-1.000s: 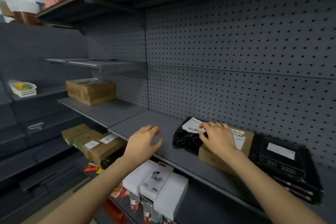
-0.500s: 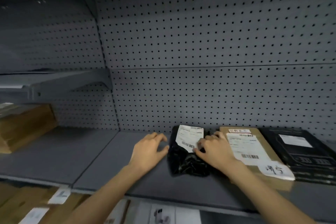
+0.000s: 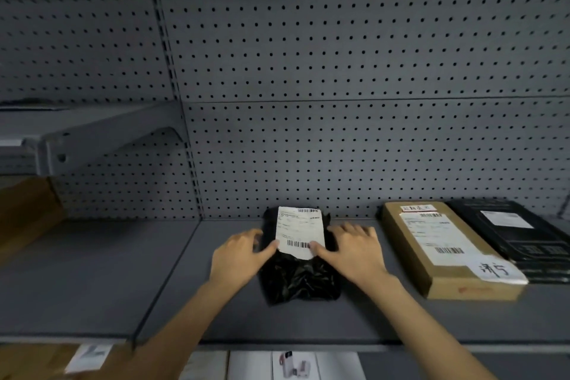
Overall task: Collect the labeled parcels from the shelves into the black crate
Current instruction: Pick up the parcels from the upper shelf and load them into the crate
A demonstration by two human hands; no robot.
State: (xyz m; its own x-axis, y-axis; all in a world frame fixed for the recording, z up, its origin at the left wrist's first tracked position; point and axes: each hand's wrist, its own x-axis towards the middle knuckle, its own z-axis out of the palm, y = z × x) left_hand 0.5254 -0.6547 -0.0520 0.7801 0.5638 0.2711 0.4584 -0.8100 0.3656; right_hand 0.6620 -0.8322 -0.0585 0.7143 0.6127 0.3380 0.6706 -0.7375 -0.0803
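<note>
A grey pegboard back wall (image 3: pixel 339 71) fills most of the view, and below it runs the grey shelf (image 3: pixel 108 271) that carries the parcels. On the right lie a flat black box (image 3: pixel 524 234) and, just beside it, a brown cardboard parcel (image 3: pixel 447 253) with a white shipping label and a handwritten slip at its near corner; both run from near edge to back wall, angled a little to the left at the far end.

The black poly-bag parcel (image 3: pixel 297 274) lies on the shelf between the two hands, its long axis running front to back, its white label (image 3: pixel 298 231) toward the wall and the barcode end nearer the person. Half a second ago the bag sat skewed, touching the brown parcel, with the right hand draped over it — now it sits straighter and well apart from that parcel, and the view has closed in on it.

The left hand (image 3: pixel 239 256) rests against the bag's left edge, fingers loosely curved, thumb laid on the label's near left corner. The right hand (image 3: pixel 354 251) flanks the right edge, fingers spread along the shelf, thumb touching the label's near right corner. The bag sits between the thumbs — whether it is truly gripped I cannot tell.
</note>
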